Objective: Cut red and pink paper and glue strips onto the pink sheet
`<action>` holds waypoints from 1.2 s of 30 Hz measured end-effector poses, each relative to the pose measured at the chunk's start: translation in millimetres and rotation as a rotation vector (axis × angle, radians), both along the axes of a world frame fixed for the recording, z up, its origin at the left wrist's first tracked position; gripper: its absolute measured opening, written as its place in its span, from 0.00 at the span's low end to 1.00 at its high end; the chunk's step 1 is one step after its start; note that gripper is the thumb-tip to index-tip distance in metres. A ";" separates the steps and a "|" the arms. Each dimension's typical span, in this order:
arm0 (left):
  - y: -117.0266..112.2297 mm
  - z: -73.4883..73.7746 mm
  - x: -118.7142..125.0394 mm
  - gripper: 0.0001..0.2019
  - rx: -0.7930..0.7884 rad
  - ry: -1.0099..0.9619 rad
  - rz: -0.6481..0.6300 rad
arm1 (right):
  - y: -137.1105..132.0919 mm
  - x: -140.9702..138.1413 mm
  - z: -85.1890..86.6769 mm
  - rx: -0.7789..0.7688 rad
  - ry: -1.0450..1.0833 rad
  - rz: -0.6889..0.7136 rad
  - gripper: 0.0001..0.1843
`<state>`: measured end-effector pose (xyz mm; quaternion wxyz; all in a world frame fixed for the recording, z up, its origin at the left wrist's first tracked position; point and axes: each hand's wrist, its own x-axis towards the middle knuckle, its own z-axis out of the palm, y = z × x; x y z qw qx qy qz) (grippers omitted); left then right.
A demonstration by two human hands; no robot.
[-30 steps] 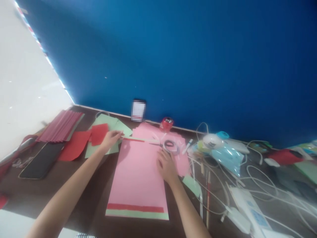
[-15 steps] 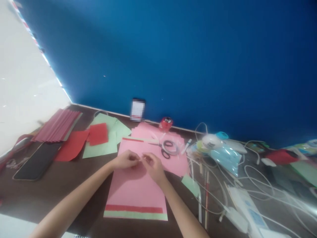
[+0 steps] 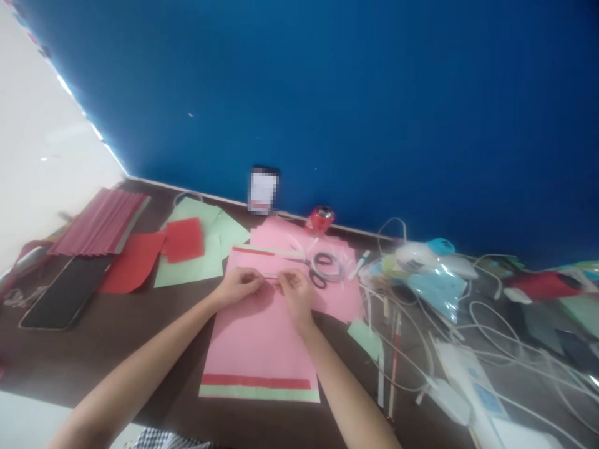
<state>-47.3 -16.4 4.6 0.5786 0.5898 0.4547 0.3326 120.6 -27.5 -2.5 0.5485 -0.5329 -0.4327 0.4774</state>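
My left hand (image 3: pixel 239 285) and my right hand (image 3: pixel 294 290) meet over the upper part of a pink paper sheet (image 3: pixel 258 340). Both are closed in a pinch on a thin pale strip (image 3: pixel 271 277) stretched between them. The sheet has a red band and a green band (image 3: pixel 259 386) along its near edge, and another red and pale strip (image 3: pixel 266 252) at its far edge. Black-handled scissors (image 3: pixel 322 268) and a roll of clear tape lie just beyond my right hand.
Green sheets (image 3: pixel 196 262) and red papers (image 3: pixel 140 262) lie to the left, with a dark tablet (image 3: pixel 65 293) and a folded maroon item (image 3: pixel 100 221). White cables, chargers (image 3: pixel 449 399) and plastic bags (image 3: pixel 435 284) clutter the right. A red tape dispenser (image 3: pixel 321 219) stands at the blue wall.
My left hand came in from the green paper and my right hand from beside the scissors. They now meet over the pink sheet, pinching a thin strip. The camera shifted slightly.
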 end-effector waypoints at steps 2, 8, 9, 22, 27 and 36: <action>-0.5 -2.3 0.0 0.10 0.026 0.023 -0.007 | -1.8 0.2 0.0 -0.004 -0.023 0.012 0.12; -1.2 -4.0 0.2 0.11 0.033 0.067 -0.027 | -4.3 0.5 -4.8 0.017 -0.067 0.060 0.11; -1.2 -3.4 0.2 0.10 0.034 0.069 -0.028 | -4.6 0.5 -5.2 0.024 -0.075 0.064 0.11; -4.3 4.9 0.8 0.11 0.108 0.094 -0.047 | -14.2 1.5 0.2 0.665 -0.989 -0.034 0.07; -6.2 6.6 1.4 0.12 0.167 0.126 -0.062 | -17.0 2.2 2.1 0.636 -1.119 0.115 0.09; -7.7 3.6 2.5 0.14 0.268 0.183 -0.089 | -15.9 -0.1 3.4 0.643 -1.096 0.109 0.07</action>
